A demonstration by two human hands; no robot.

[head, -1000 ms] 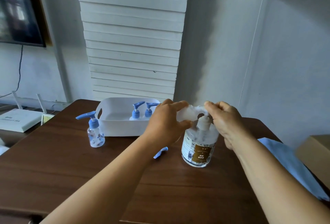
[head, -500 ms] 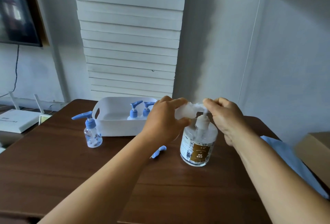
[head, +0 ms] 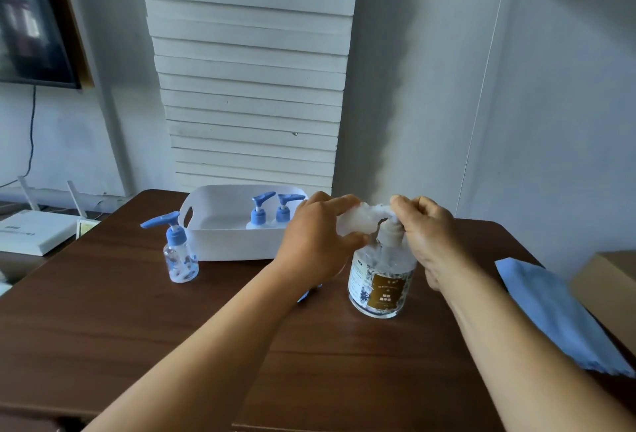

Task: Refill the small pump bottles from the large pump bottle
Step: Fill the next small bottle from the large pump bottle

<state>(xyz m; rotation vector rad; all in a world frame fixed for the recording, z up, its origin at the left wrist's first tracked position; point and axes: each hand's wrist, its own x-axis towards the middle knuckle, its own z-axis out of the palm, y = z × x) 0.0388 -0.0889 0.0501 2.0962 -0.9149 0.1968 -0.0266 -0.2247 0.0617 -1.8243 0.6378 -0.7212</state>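
Both grips are closed on something: the left hand [head: 318,245] wraps a small clear bottle [head: 356,223], tipped on its side with its open mouth toward the spout of the large pump bottle [head: 382,271], while the right hand [head: 428,235] curls its fingers over that bottle's pump head [head: 390,228], pinching down on it. The large bottle stands upright on the bench [head: 213,321], right of centre and near the person, clear liquid visible above its brown label. This looks like the filling step itself, gel being pumped into the held bottle; how full it is cannot be told. Something blue, probably its removed pump cap [head: 304,295], peeks out below the left wrist on the bench. Next, I judge, the mouth must stay lined up under the spout through each press, then the cap must go back on. To the left stands another small bottle [head: 180,259] with a blue pump, and farther back a white tray [head: 223,242] holds two more blue-pump bottles [head: 272,213]. A blue cloth [head: 557,314] lies at the right edge.
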